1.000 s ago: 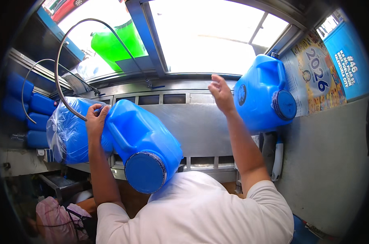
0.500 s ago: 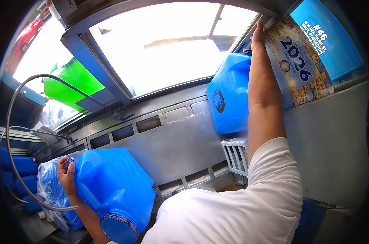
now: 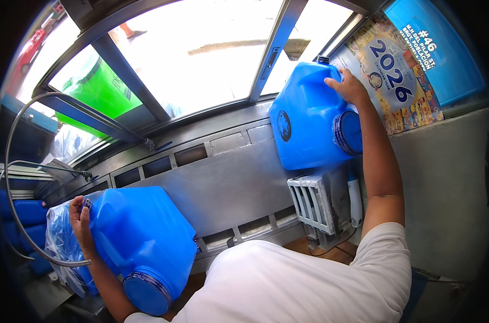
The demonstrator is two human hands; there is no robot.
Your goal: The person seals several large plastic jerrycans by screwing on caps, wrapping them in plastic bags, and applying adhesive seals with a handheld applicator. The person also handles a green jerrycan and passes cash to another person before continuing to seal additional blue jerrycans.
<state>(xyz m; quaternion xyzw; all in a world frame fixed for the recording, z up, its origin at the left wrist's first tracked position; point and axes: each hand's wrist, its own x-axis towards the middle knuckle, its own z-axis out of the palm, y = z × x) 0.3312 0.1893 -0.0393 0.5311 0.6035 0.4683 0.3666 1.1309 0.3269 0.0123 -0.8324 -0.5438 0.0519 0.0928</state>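
Observation:
At the lower left, my left hand (image 3: 80, 218) has its fingers curled at the small dark spout cap (image 3: 86, 203) of a blue water jug (image 3: 142, 231). This jug lies with its wide round lid (image 3: 146, 290) toward me, against my left forearm. My right arm reaches out to a second blue jug (image 3: 303, 116) on the ledge by the window. Over its upper right side, my right hand (image 3: 349, 86) is open, thumb stretched out; whether the fingertips touch the jug I cannot tell. That jug has a dark cap on top and a round blue lid facing my forearm.
A curved metal hose (image 3: 10, 161) arches at the left, near clear plastic wrap (image 3: 67, 242). Below the right jug stands a grey slatted unit (image 3: 311, 204). A metal-framed window (image 3: 268, 59) spans the far side, with a green container (image 3: 99, 89) outside. A calendar poster (image 3: 389, 81) hangs right.
My right hand has come down from the window's right edge to the right jug. A window upright now stands further left. My left hand stays at the cap.

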